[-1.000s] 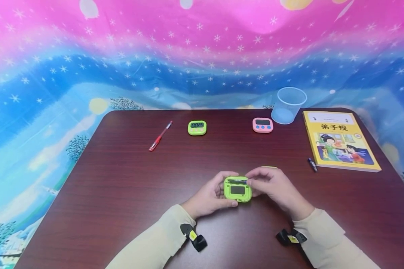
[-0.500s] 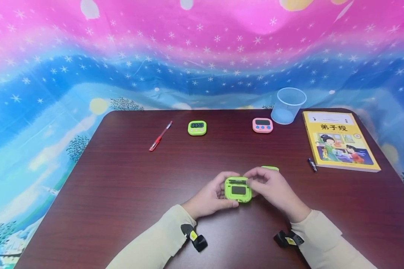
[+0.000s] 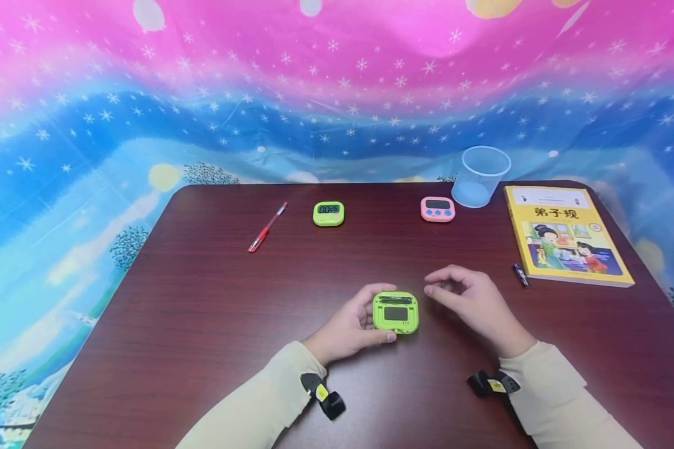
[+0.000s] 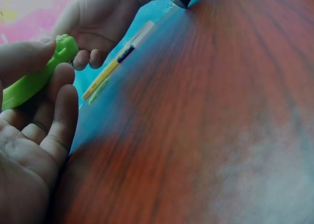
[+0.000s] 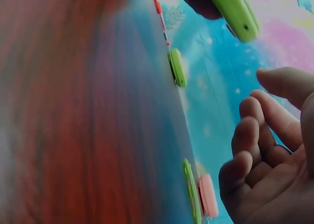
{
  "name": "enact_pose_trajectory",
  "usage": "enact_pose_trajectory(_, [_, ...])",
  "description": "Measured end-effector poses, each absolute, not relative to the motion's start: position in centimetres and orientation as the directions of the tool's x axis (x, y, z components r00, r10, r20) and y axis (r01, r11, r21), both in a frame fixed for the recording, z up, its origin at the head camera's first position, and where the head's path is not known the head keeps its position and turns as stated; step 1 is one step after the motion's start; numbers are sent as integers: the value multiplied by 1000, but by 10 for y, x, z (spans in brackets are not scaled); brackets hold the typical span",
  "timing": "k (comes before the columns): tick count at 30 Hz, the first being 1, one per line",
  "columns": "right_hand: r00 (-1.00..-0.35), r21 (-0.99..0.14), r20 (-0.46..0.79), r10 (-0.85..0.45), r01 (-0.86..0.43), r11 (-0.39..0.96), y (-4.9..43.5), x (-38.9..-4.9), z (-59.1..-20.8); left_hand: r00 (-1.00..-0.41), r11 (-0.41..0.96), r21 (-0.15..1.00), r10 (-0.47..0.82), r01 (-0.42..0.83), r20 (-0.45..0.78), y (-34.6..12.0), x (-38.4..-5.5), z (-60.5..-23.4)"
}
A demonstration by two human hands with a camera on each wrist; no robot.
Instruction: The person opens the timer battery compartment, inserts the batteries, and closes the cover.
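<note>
My left hand [image 3: 348,325] grips a green digital timer [image 3: 395,324] by its left side, thumb at the lower edge and fingers behind. The timer's back faces up, its battery compartment uncovered, and a dark battery [image 3: 395,300] lies in the slot along the top. My right hand [image 3: 477,305] hovers just right of the timer, apart from it, fingers loosely bent with nothing in them. In the right wrist view a flat green battery cover [image 5: 191,192] lies on the table; in the head view the right hand hides it.
Behind stand a second green timer [image 3: 328,214] with a lit count and a pink timer [image 3: 438,209]. A red pen [image 3: 268,227] lies left. To the right are a clear plastic cup [image 3: 480,178], a yellow book [image 3: 570,237] and a loose battery [image 3: 520,275].
My right hand has let go of the battery in the timer's slot and drawn away to the right. My left hand still holds the timer, nearly in place.
</note>
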State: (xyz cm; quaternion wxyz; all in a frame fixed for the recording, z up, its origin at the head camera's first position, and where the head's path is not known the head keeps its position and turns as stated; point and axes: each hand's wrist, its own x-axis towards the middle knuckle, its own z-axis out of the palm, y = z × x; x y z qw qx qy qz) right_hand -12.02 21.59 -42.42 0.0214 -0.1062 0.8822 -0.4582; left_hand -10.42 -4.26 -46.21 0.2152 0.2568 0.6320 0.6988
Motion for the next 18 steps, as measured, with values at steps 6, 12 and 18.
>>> enact_pose_trajectory(6, [-981, -765, 105, -161, -183, 617, 227, -127, -431, -778, -114, 993, 623, 16, 84, -42, -104, -463])
enact_pose_trajectory(12, [-983, -699, 140, -122, -185, 690, 238, -134, -435, -776, -116, 993, 625, 15, 84, -43, -104, -462])
enact_pose_trajectory(18, [-987, -635, 50, -151, -148, 758, 252, -141, -437, -776, -117, 993, 625, 14, 85, -43, -104, -460])
